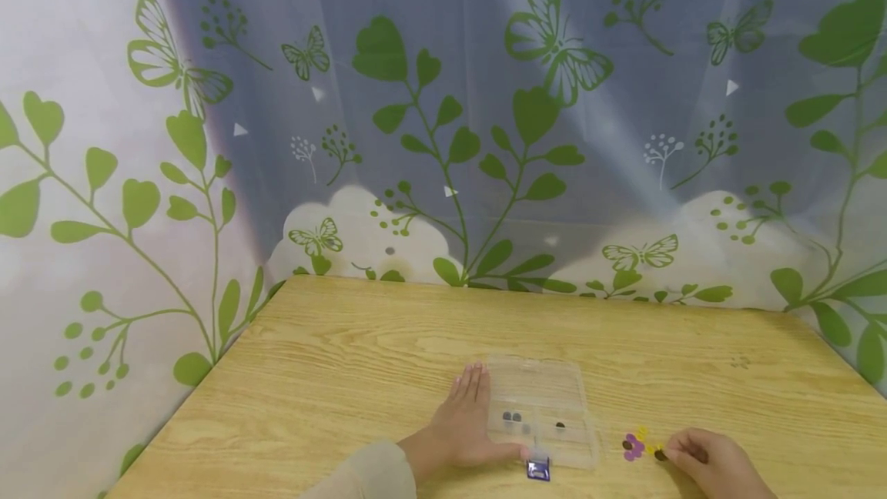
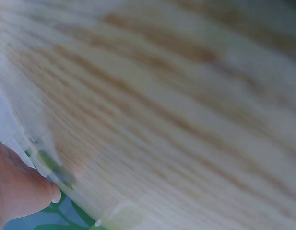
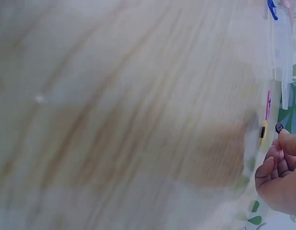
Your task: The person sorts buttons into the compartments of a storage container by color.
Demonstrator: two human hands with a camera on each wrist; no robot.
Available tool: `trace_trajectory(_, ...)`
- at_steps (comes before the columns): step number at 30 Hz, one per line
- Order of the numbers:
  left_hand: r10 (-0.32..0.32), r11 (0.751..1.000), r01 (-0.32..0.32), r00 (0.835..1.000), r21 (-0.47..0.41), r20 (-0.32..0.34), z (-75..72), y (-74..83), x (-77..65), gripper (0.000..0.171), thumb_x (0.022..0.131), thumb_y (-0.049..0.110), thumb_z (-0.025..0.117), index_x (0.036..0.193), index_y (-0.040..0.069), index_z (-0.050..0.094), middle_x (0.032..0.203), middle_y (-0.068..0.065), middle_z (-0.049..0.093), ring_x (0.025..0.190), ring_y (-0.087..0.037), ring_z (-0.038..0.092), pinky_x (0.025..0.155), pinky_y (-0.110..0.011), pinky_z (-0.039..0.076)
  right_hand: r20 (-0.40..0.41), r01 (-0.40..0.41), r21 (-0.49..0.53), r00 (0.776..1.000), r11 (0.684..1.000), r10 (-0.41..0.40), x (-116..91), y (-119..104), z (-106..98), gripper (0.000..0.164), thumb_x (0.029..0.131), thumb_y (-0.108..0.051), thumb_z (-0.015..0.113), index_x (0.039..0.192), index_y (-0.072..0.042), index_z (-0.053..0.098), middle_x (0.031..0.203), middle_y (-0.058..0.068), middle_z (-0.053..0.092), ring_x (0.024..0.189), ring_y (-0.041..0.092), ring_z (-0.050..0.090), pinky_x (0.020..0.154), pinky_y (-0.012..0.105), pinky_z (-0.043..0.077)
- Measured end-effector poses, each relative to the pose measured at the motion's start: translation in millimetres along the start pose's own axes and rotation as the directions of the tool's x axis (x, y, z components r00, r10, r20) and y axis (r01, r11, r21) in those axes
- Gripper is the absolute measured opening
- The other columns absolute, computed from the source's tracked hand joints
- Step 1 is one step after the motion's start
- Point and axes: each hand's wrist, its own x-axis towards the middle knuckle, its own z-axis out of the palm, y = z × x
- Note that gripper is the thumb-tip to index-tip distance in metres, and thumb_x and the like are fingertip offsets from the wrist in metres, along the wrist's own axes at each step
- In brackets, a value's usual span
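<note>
My left hand [image 1: 466, 426] lies along the left side of a clear plastic box [image 1: 587, 437], fingers straight and thumb stretched toward its front edge. The lid [image 1: 537, 383] is folded back on the far side. Inside the compartments are dark round buttons [image 1: 511, 417] and another dark button [image 1: 560, 425]. My right hand [image 1: 714, 459] pinches a small dark button [image 3: 279, 128] between thumb and fingertip, right of the box. Beside those fingertips lie a purple flower-shaped piece [image 1: 637, 445] with a dark centre and yellow pieces [image 1: 642, 433].
A small dark-blue square [image 1: 538, 469] is at the box's front edge, close to the left thumb. The wood-grain table [image 1: 360, 345] reaches back to a curtain [image 1: 443, 137] printed with green leaves and butterflies.
</note>
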Motion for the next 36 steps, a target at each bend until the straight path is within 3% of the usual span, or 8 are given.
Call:
trace_trajectory(11,0.008,1.000,-0.008,1.000,-0.001,-0.011,-0.8,-0.1,-1.0,0.116,0.074,0.081,0.042,0.147,-0.003,0.011,0.155,-0.021,0.008,0.144,-0.033,0.008,0.119,-0.040,0.015,0.000,0.073,0.060,0.997,0.996,-0.073,1,-7,4,0.013,0.090,-0.014,0.058,0.089,-0.003,0.065,0.083,0.000,0.064,0.069,-0.005,0.046,0.064,0.015,0.046)
trace_trajectory(18,0.008,1.000,-0.008,1.000,-0.003,-0.014,-0.6,0.0,-1.2,0.117,0.073,0.082,0.042,0.147,-0.003,0.010,0.155,-0.021,0.008,0.144,-0.032,0.008,0.119,-0.040,0.015,-0.016,0.064,0.047,0.998,0.997,-0.063,2,-19,6,0.013,0.091,-0.014,0.057,0.088,-0.003,0.065,0.080,-0.001,0.062,0.067,-0.004,0.044,0.061,0.016,0.045)
trace_trajectory(23,0.013,1.000,-0.013,1.000,0.001,-0.020,-1.0,0.2,-1.0,0.116,0.074,0.080,0.043,0.147,-0.004,0.011,0.154,-0.022,0.008,0.144,-0.032,0.009,0.118,-0.040,0.015,-0.015,0.116,0.062,0.993,0.991,-0.116,2,-22,8,0.013,0.091,-0.013,0.057,0.088,-0.003,0.064,0.078,-0.002,0.061,0.065,-0.003,0.042,0.059,0.015,0.043)
trace_trajectory(30,0.020,1.000,-0.020,0.999,0.014,-0.028,-0.6,-0.1,-0.6,0.115,0.075,0.079,0.044,0.146,-0.005,0.012,0.154,-0.023,0.009,0.144,-0.033,0.010,0.118,-0.041,0.016,0.005,0.184,0.114,0.982,0.976,-0.186,5,-25,11,0.018,0.091,-0.018,0.056,0.088,-0.003,0.065,0.081,0.000,0.070,0.072,-0.002,0.061,0.071,0.014,0.051)
trace_trajectory(36,0.017,1.000,-0.017,1.000,0.005,-0.026,-0.7,0.3,-1.0,0.115,0.074,0.079,0.045,0.146,-0.005,0.012,0.154,-0.023,0.010,0.144,-0.033,0.010,0.118,-0.041,0.016,-0.031,0.220,0.086,0.975,0.972,-0.219,6,-31,14,0.012,0.089,-0.012,0.058,0.087,-0.002,0.065,0.078,0.000,0.067,0.067,-0.005,0.055,0.064,0.012,0.049)
